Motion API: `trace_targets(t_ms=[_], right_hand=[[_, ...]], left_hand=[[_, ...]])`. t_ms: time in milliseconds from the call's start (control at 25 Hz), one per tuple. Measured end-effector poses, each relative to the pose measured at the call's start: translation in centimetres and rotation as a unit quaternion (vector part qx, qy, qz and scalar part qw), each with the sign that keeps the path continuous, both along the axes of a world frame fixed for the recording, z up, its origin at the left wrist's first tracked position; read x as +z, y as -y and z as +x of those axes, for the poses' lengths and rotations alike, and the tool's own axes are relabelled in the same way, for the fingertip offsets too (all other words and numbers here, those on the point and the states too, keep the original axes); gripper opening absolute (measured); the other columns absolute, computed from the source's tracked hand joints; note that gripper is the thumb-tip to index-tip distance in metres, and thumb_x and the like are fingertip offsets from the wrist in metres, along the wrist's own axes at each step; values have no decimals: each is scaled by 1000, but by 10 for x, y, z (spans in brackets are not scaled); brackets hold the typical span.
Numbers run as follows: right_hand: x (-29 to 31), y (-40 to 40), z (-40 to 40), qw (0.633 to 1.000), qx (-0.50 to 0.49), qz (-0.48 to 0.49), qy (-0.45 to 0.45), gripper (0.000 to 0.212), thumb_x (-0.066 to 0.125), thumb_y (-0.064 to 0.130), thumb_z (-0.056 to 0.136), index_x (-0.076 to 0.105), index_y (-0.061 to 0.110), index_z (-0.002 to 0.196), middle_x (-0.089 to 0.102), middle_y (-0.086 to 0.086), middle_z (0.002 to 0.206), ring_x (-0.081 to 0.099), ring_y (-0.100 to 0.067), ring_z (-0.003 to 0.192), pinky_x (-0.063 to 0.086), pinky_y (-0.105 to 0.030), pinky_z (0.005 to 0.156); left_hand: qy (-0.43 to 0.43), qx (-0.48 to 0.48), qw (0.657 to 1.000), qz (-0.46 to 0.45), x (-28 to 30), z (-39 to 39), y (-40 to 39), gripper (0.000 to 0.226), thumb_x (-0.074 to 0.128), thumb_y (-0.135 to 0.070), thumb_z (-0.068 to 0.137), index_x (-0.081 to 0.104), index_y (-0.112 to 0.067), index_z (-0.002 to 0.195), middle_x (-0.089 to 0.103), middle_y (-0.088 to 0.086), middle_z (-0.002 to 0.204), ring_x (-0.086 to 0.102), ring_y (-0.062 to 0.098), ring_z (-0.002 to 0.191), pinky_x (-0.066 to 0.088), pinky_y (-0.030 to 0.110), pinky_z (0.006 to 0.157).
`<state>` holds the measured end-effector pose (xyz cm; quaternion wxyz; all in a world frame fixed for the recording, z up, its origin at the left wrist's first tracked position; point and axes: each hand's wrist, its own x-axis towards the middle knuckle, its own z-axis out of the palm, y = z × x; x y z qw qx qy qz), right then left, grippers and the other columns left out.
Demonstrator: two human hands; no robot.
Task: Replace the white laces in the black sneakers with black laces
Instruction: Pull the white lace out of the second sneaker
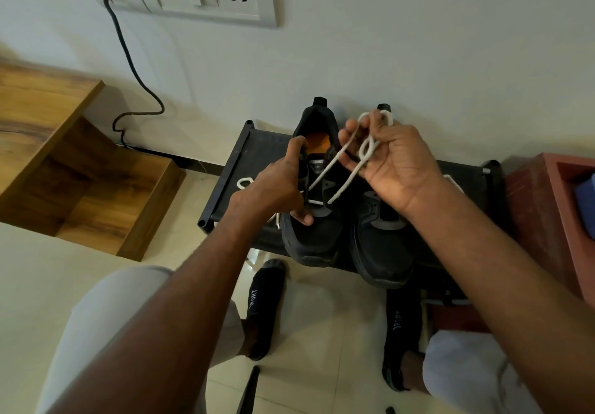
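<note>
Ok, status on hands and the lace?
Left hand holds left black sneaker. Right hand pinches white cord lace, partly unthreaded. Nothing blocking.

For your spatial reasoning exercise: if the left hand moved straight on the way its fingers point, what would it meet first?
Probably the left sneaker: the left hand already grips it, fingers pointing into its tongue and lace. Depth is uncertain.

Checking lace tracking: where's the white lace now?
Head view, centre: white lace runs from the left sneaker up into the right hand; left hand steadies the sneaker.
</note>
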<state>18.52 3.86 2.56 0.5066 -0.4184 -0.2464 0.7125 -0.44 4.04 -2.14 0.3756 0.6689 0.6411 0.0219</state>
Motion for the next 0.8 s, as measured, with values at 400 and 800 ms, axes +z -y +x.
trace_targets(t_ms=[400, 800], right_hand=[[-41, 22, -38, 583, 215, 250, 742, 26, 71, 28, 97, 71, 24, 122, 60, -2, 116, 62, -22, 103, 51, -45, 100], [-36, 11, -28, 852, 36, 68, 518, 8, 75, 21, 95, 77, 25, 89, 75, 3, 80, 74, -9, 70, 61, -30, 70]], left_hand=[[-29, -14, 999, 20, -3, 5, -3, 140, 98, -5, 56, 3, -36, 154, 63, 10, 122, 63, 29, 105, 53, 45, 86], [-12, -10, 1000, 22, 0, -1, -1, 125, 97, -5, 60, 12, -31, 147, 61, 2, 102, 63, 20, 88, 50, 37, 72]])
